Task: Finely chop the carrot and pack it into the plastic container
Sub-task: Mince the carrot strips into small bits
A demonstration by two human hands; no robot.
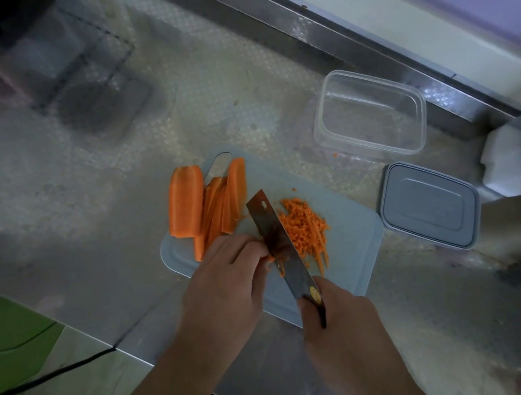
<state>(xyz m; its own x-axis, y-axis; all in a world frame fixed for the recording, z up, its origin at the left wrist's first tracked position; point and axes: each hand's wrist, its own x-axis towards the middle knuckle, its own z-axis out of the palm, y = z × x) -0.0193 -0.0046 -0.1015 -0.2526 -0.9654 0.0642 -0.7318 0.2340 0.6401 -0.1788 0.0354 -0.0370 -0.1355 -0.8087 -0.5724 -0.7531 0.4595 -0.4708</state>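
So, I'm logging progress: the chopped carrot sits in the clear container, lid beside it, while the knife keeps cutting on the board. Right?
Not quite. In the head view the clear container is empty; the chopped carrot lies on the cutting board, right of the knife. The lid does lie beside it.
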